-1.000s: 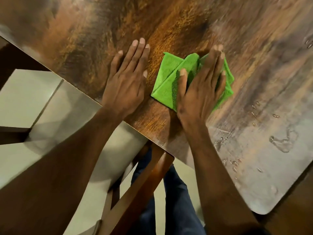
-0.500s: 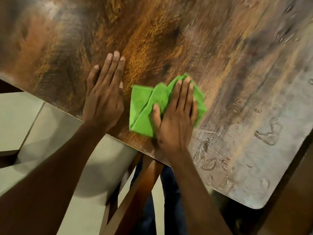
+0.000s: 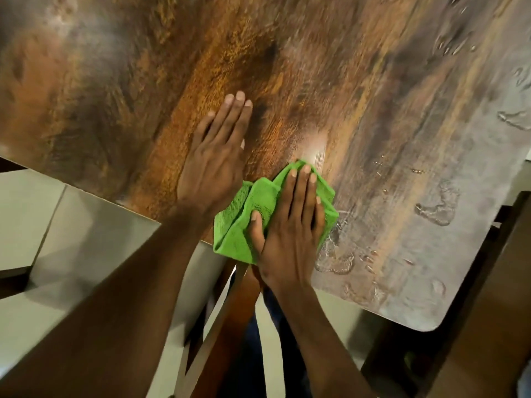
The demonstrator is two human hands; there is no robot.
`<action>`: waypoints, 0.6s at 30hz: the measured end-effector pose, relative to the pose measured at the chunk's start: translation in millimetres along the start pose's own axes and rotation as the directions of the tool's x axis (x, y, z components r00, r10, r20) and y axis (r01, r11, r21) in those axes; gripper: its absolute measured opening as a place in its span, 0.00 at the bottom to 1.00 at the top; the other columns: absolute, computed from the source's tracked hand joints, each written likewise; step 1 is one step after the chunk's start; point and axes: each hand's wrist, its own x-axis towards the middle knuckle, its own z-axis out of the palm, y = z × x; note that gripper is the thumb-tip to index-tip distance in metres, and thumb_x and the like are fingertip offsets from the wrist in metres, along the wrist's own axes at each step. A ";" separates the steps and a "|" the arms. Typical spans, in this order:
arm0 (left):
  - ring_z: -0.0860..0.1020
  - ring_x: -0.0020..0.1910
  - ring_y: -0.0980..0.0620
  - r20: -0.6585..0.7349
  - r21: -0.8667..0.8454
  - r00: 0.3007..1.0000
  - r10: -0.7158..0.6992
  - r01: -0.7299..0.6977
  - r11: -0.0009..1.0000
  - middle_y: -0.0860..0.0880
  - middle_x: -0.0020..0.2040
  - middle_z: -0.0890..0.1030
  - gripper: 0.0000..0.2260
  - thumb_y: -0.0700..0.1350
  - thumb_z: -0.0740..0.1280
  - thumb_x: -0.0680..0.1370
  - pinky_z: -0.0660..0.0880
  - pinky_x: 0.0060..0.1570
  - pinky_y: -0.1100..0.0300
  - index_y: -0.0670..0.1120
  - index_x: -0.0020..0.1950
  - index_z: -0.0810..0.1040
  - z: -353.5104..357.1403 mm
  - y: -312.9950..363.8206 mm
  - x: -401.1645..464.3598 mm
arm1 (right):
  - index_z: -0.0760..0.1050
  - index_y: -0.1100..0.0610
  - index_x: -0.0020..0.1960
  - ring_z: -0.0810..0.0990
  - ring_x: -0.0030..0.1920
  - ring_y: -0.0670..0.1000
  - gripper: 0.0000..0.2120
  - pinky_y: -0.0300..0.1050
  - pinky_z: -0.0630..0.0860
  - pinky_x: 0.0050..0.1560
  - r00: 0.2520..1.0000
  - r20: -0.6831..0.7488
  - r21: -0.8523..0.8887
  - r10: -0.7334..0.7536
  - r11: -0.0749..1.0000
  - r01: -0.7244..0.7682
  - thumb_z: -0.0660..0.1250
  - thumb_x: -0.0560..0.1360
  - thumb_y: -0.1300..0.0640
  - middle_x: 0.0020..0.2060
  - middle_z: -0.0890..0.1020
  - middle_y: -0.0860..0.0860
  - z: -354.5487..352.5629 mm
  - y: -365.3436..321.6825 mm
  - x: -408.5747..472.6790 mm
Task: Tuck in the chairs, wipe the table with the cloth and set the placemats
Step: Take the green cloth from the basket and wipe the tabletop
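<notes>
Since half a second ago the green cloth has slid back to the near edge of the wood-grain table, and its lower corner now hangs just past the rim. The right hand presses it flat, fingers straight and together, thumb splayed. The left hand lies flat on bare tabletop, fingers straight, its heel touching the cloth. Water smears lie to the right of the cloth. A dark chair stands by the table's corner.

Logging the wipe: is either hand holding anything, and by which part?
Nothing is gripped: the right hand presses flat on the cloth, the left hand rests on the table.
</notes>
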 end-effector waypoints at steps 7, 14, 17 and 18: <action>0.54 0.87 0.48 -0.031 -0.064 0.999 -0.024 0.022 0.998 0.43 0.87 0.58 0.25 0.42 0.52 0.89 0.50 0.85 0.50 0.41 0.87 0.58 -2.3 -0.2 -4.8 | 0.49 0.59 0.87 0.48 0.86 0.54 0.37 0.54 0.48 0.84 0.992 -0.122 0.040 -0.017 0.999 0.022 0.51 0.86 0.38 0.86 0.51 0.56 -12.4 39.4 80.7; 0.53 0.87 0.47 -0.027 0.004 1.000 -0.012 0.012 1.000 0.43 0.87 0.56 0.26 0.39 0.52 0.88 0.50 0.85 0.50 0.42 0.87 0.55 0.5 2.6 -3.6 | 0.45 0.60 0.86 0.44 0.86 0.57 0.39 0.59 0.48 0.85 1.000 -0.012 -0.002 -0.009 1.000 0.009 0.49 0.87 0.36 0.86 0.46 0.58 -4.6 14.4 -0.4; 0.52 0.87 0.47 -0.037 -0.016 0.999 -0.014 0.013 1.000 0.44 0.88 0.55 0.25 0.39 0.52 0.89 0.48 0.85 0.51 0.43 0.87 0.55 2.0 2.0 -3.6 | 0.45 0.59 0.87 0.43 0.86 0.55 0.39 0.58 0.49 0.85 0.999 -0.003 0.026 -0.053 0.998 0.053 0.51 0.86 0.37 0.86 0.46 0.56 -2.4 17.1 -13.7; 0.52 0.87 0.47 -0.039 -0.019 0.999 -0.013 0.013 1.000 0.44 0.88 0.56 0.25 0.39 0.52 0.89 0.48 0.85 0.51 0.43 0.87 0.55 1.8 2.1 -2.7 | 0.45 0.59 0.87 0.43 0.86 0.54 0.39 0.57 0.49 0.85 0.999 -0.005 0.031 -0.054 0.998 0.054 0.51 0.86 0.37 0.87 0.46 0.56 -3.0 21.9 -11.8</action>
